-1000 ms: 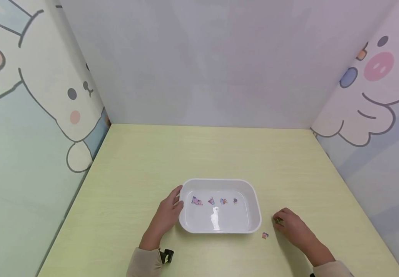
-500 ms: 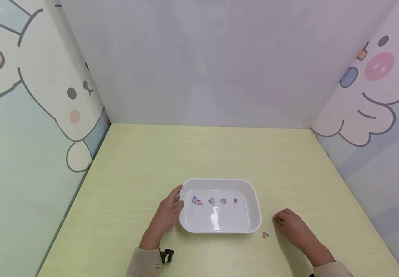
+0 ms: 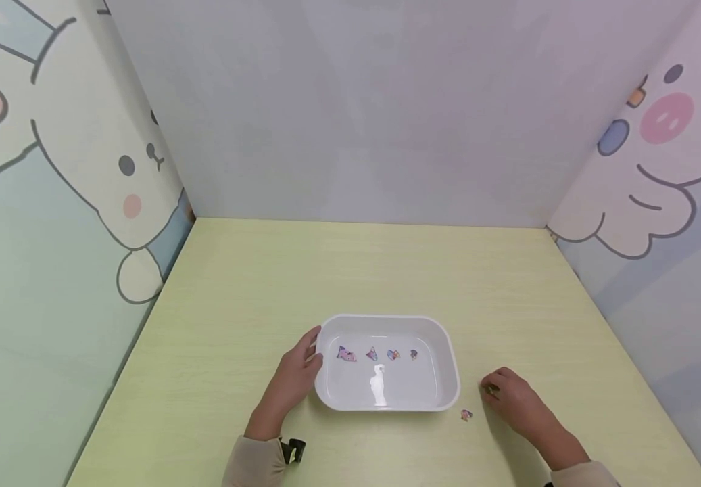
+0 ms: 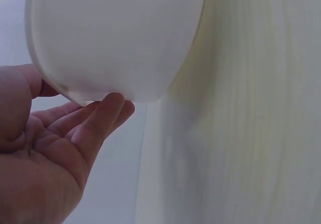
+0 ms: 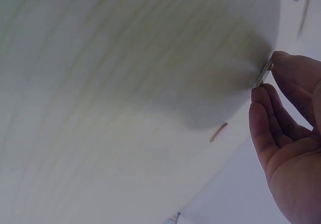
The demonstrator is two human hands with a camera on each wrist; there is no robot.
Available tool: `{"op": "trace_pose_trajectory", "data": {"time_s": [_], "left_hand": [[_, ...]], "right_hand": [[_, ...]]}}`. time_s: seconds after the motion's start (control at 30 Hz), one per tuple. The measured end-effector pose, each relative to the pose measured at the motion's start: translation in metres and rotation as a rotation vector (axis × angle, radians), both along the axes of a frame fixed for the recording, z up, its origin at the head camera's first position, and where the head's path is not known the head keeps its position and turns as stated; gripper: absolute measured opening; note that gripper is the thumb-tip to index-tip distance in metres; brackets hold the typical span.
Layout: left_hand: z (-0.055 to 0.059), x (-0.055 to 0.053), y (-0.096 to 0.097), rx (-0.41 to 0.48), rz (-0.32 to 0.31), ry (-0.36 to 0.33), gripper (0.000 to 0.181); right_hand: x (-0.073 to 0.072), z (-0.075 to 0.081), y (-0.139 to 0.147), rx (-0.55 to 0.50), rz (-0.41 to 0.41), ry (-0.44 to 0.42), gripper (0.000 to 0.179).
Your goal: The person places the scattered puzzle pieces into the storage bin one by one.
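A white rectangular tray (image 3: pixel 380 399) stands on the table, with several small colourful cut-out pieces, one a pinkish piece (image 3: pixel 346 354), in a row on its floor. My left hand (image 3: pixel 292 377) holds the tray's left end; in the left wrist view its fingers (image 4: pixel 108 116) press the outer wall and the thumb is partly hidden at the rim. To the tray's right, my right hand (image 3: pixel 516 404) pinches a small thin piece (image 5: pixel 263 75) between thumb and fingertips, low over the table. Between that hand and the tray's near right corner lies another small piece (image 3: pixel 466 414).
The pale yellow table (image 3: pixel 265 270) is bounded by a plain grey back wall (image 3: pixel 362 122) and side walls with cartoon animals. A thin reddish sliver (image 5: pixel 218 132) lies on the tabletop in the right wrist view. A black strap (image 3: pixel 292 450) shows at the left sleeve.
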State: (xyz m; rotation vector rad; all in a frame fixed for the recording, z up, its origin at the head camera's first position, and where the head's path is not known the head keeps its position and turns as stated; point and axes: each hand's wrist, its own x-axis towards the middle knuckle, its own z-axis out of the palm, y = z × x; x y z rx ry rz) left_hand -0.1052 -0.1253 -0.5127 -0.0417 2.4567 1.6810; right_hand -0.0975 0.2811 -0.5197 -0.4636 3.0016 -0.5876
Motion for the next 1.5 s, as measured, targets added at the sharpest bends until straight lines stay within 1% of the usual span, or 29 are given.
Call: {"op": "trace_pose_trajectory", "data": {"time_s": [0.2,0.37,0.53,0.73,0.9,1.17,1.37,1.5], "left_hand": [[0.0,0.0,0.0,-0.001,0.0,-0.001,0.053],[-0.001,0.0,0.0,-0.007,0.0,0.002,0.053],[-0.002,0.0,0.0,-0.022,0.005,-0.007,0.053],[-0.003,0.001,0.0,-0.026,0.006,-0.005,0.053],[-0.003,0.0,-0.001,-0.023,0.005,0.001,0.053],[-0.003,0.0,-0.001,-0.018,0.003,0.006,0.053],[-0.003,0.001,-0.001,-0.004,0.0,0.008,0.053],[-0.002,0.001,-0.001,0.0,-0.002,0.013,0.053]], "right_hand": [[-0.001,0.005,0.001,-0.025,0.039,0.044,0.02],[-0.002,0.011,0.0,-0.028,0.046,0.039,0.021],[-0.005,0.013,0.0,-0.026,0.038,0.04,0.019],[-0.007,0.017,-0.003,-0.046,0.066,0.107,0.021],[-0.012,0.021,-0.005,-0.061,0.095,0.158,0.023],[-0.018,0.032,-0.008,-0.062,0.113,0.166,0.023],[-0.025,0.042,-0.011,-0.063,0.117,0.149,0.02],[-0.03,0.049,-0.014,-0.076,0.133,0.174,0.021]]}}
